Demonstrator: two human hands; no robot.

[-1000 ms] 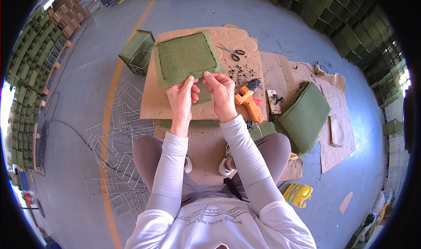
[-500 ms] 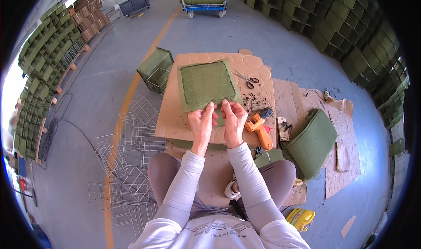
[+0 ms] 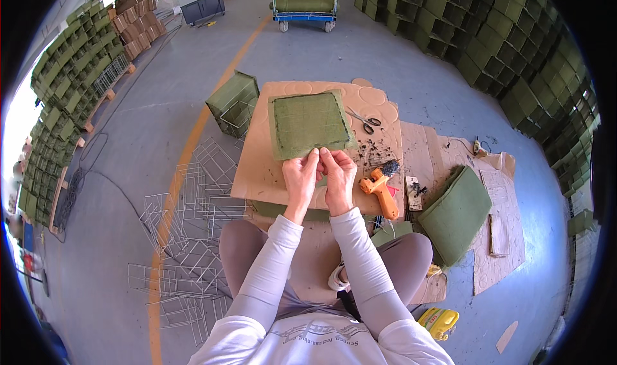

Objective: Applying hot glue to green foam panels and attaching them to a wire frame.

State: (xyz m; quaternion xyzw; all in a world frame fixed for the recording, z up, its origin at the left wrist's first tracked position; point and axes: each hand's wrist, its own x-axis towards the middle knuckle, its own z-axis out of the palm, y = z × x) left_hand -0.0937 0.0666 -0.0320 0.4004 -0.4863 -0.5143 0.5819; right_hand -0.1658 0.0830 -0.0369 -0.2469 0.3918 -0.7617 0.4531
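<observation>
Where the green felt-covered panel (image 3: 310,124) lies flat on the cardboard sheet (image 3: 263,172), its near edge sits right at the person's fingertips, so the panel extends away from both hands toward the far side. It is roughly square, with a fuzzy fabric skin stretched over what looks like a wire grid; the stitched or folded border runs all round. The left hand (image 3: 301,175) and right hand (image 3: 339,174) meet side by side at the middle of that near edge, fingers (image 3: 315,159) pinched closed on the fabric border or on something small held against it; the view is too coarse to say which. Neither hand is clearly nearer.

Just right of the hands lie an orange glue gun (image 3: 379,190), pointing far-left, and a scatter of dark scraps (image 3: 373,151). Scissors (image 3: 365,119) rest beyond them, off the panel's far right corner. A finished green wire box (image 3: 234,101) stands at the far left of the cardboard, bare wire frames (image 3: 193,211) spread on the floor to the left, and another green padded panel (image 3: 455,212) leans on the right.
</observation>
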